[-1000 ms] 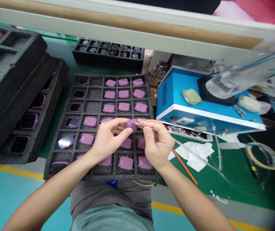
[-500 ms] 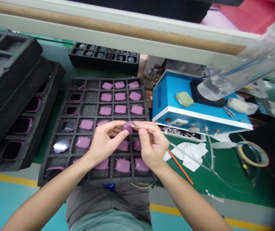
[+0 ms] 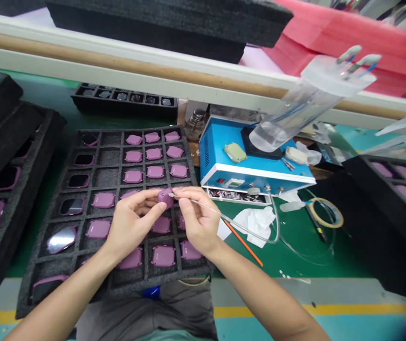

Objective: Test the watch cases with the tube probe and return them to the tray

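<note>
A small purple watch case point(image 3: 165, 197) is pinched between the thumb and fingers of my left hand point(image 3: 130, 222), above the foam tray. My right hand point(image 3: 201, 225) is closed on the end of a thin clear tube point(image 3: 238, 226), whose pale tip meets the edge of the case. Whether the tip sits inside an opening cannot be made out. Beneath both hands lies a dark foam tray point(image 3: 108, 176). Several purple cases point(image 3: 163, 255) rest in its compartments, and dark-screened watch faces point(image 3: 78, 181) fill the left column. My hands and forearms cover some compartments.
To the right stands a blue dispenser box point(image 3: 260, 173), with a clear cylinder point(image 3: 288, 113) leaning above it. White tissue point(image 3: 256, 222), an orange stick point(image 3: 243, 242) and a tape roll point(image 3: 327, 213) lie nearby. Stacked foam trays point(image 3: 22, 189) flank the left; another tray point(image 3: 373, 227) is right.
The view has swung to the right and up, so the tray and box appear farther left and the right-hand tray shows. Both hands keep the same hold on the watch case and tube.
</note>
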Motion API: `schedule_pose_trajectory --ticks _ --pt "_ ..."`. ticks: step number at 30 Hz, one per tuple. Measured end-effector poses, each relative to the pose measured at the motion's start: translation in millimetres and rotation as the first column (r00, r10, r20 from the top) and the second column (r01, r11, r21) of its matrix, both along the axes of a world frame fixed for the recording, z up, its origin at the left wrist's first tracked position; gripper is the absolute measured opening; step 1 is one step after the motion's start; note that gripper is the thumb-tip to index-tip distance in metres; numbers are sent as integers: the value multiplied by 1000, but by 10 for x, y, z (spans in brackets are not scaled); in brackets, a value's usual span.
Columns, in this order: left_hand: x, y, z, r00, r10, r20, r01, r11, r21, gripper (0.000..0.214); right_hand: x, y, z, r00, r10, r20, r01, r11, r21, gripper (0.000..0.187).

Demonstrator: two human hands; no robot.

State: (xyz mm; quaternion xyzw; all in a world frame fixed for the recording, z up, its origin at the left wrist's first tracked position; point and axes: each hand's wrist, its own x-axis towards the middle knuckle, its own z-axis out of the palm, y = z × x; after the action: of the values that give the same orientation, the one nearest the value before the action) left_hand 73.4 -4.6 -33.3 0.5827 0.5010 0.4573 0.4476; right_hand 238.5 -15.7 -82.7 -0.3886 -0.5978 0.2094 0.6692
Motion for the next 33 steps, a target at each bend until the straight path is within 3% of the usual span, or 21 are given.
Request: schedule_pose_trajectory --ticks 33 --pt "-16 10 -12 1000 -21 -16 21 999 25 30 -2 3 0 998 41 -40 -41 999 9 16"
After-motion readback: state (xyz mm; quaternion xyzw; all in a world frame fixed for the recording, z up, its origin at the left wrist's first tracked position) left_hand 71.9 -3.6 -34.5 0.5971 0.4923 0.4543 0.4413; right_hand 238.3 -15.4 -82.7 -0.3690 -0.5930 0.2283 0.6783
